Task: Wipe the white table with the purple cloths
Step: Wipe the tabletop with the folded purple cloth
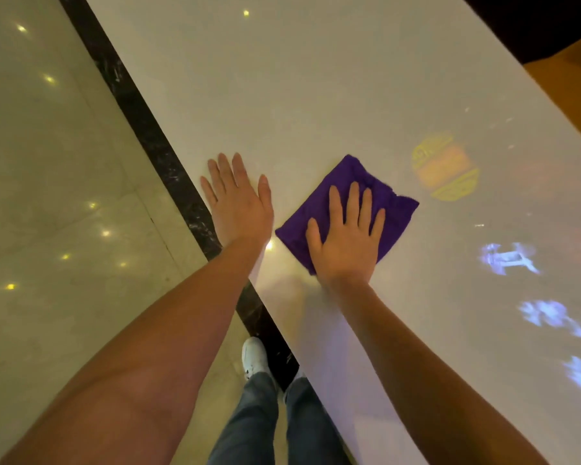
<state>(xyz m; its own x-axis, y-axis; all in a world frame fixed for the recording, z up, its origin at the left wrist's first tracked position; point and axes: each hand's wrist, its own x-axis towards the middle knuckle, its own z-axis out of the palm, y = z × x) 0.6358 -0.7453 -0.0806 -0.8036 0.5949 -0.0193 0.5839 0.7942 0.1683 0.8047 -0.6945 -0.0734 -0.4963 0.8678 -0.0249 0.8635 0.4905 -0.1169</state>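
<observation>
Head view: right hand [348, 239] lies flat, fingers spread, pressing the purple cloth [356, 203] onto the white surface [316, 95], while the flat, empty left hand [240, 203] rests beside it near the surface's left edge, unwiped surface stretching ahead.

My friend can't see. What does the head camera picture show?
A person's right hand presses a folded purple cloth flat on a glossy white table. Their left hand rests flat on the table's edge, beside the cloth.
</observation>
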